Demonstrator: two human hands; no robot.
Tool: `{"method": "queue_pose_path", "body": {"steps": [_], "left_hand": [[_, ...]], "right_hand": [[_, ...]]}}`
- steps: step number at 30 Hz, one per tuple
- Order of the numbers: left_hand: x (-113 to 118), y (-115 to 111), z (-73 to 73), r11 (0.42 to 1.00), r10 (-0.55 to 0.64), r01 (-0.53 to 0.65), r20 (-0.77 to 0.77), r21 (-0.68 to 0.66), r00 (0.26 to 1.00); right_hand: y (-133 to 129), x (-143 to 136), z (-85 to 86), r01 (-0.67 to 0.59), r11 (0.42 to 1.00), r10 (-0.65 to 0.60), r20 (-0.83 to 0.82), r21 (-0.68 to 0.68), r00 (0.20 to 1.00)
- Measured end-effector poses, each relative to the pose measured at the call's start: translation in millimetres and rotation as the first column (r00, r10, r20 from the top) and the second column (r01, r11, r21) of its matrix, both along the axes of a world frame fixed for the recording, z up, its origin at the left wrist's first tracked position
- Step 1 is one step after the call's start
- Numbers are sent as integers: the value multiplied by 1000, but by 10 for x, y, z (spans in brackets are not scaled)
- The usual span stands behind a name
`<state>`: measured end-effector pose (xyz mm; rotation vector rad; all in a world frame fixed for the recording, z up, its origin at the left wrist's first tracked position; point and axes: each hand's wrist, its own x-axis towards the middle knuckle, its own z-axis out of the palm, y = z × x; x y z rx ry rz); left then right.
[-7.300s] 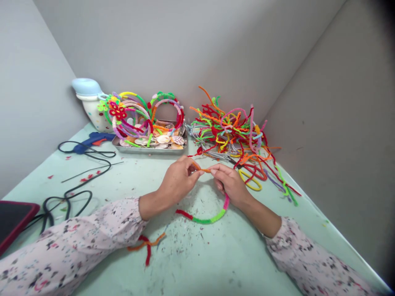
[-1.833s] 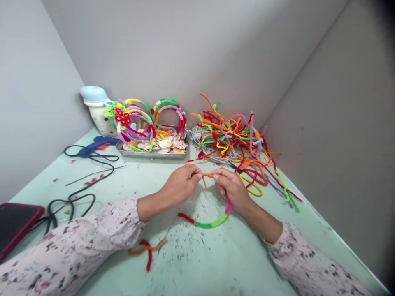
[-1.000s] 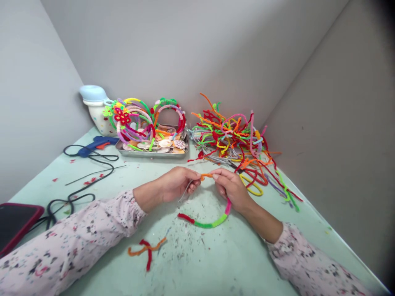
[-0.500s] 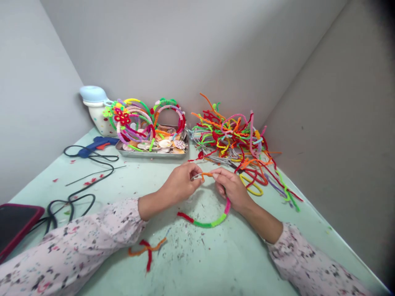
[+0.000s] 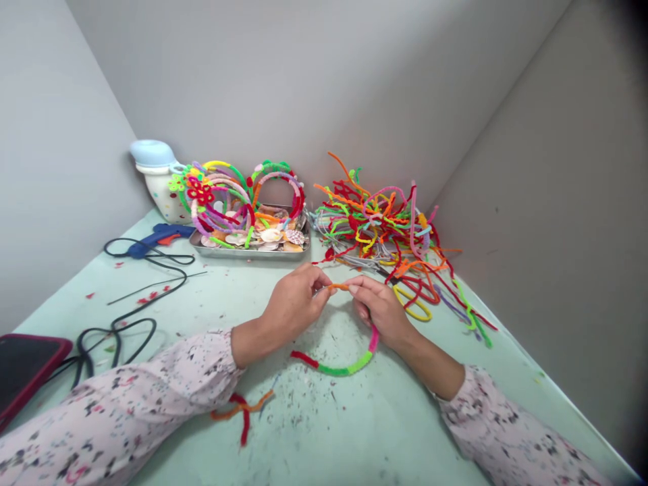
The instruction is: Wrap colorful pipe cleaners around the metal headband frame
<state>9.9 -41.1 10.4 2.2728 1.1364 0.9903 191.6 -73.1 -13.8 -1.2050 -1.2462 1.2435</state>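
Both hands pinch a short orange pipe cleaner (image 5: 340,287) over the middle of the table. My left hand (image 5: 296,300) is closed on its left end, fingertips together. My right hand (image 5: 382,310) is closed at its right end, and a curved headband wrapped in pipe cleaner (image 5: 337,370) runs out below that hand. Its bands are pink, green and red, with the red end pointing left. The part of the band inside my right hand is hidden. Near my left sleeve, crossed red and orange pipe cleaner pieces (image 5: 244,407) lie on the table.
A metal tray (image 5: 253,254) holds shells and several colourful headbands (image 5: 223,196). Right of it spreads a tangled pipe cleaner pile (image 5: 379,223). Left are a blue glue gun (image 5: 152,239), a black cord (image 5: 136,309), a white blue-lidded container (image 5: 160,185) and a red-edged phone (image 5: 33,371).
My left fingers have closed onto the orange pipe cleaner's left end, covering the pale band and loose tail seen there before. My right hand stays in place.
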Motion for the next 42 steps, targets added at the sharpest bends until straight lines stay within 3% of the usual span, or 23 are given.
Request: {"method": "queue_pose_path", "body": {"steps": [4, 8, 13, 20, 25, 36, 42], "left_hand": [[1, -12, 13, 999, 5, -4, 35, -46, 999], [8, -9, 34, 981, -1, 25, 126, -193, 992], [27, -6, 103, 889, 22, 90, 238, -448, 971], [23, 0, 122, 761, 103, 166, 370, -627, 923], [17, 24, 49, 704, 129, 225, 433, -674, 892], [35, 53, 9, 732, 75, 224, 402, -644, 913], [34, 50, -3, 704, 92, 233, 412, -670, 907]], "right_hand": [[-6, -3, 3, -6, 1000, 6, 2, 9, 1000], [-11, -2, 0, -8, 1000, 8, 10, 24, 1000], [-4, 13, -22, -5, 999, 5, 12, 41, 1000], [-5, 13, -25, -15, 999, 14, 5, 41, 1000], [-14, 15, -24, -14, 999, 14, 15, 42, 1000], [4, 23, -15, -16, 1000, 16, -14, -12, 1000], [6, 24, -22, -97, 995, 98, -108, 16, 989]]}}
